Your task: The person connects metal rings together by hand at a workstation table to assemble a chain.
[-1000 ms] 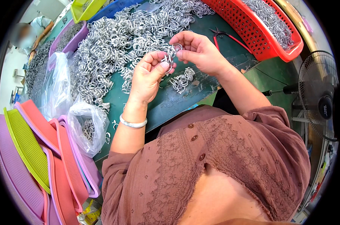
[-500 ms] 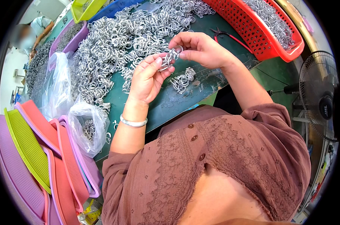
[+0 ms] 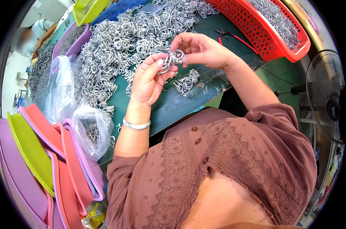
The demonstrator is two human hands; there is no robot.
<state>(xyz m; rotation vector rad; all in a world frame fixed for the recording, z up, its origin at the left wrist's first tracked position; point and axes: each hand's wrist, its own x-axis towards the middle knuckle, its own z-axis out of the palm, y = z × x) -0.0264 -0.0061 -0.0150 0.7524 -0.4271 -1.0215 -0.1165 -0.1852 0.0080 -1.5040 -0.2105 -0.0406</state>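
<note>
My left hand (image 3: 150,81) and my right hand (image 3: 202,49) meet above the green table (image 3: 180,107), both pinching a small cluster of silver metal rings (image 3: 172,60) between their fingertips. A small bunch of joined rings (image 3: 185,82) lies on the table just below the hands. A large heap of loose silver rings (image 3: 119,42) spreads across the table beyond and to the left of my left hand. A pale bracelet (image 3: 136,124) sits on my left wrist.
A red basket (image 3: 268,34) with more rings stands at the upper right, with red-handled pliers (image 3: 230,35) beside it. Clear plastic bags (image 3: 92,129) holding rings lie at the left. Stacked pink, green and purple trays (image 3: 39,160) lean at the lower left. A fan (image 3: 325,95) stands to the right. Another person (image 3: 32,36) works at far upper left.
Both hands have lifted slightly and drawn closer together, turning the ring cluster between the fingertips. The heap and the small bunch on the table have not moved.
</note>
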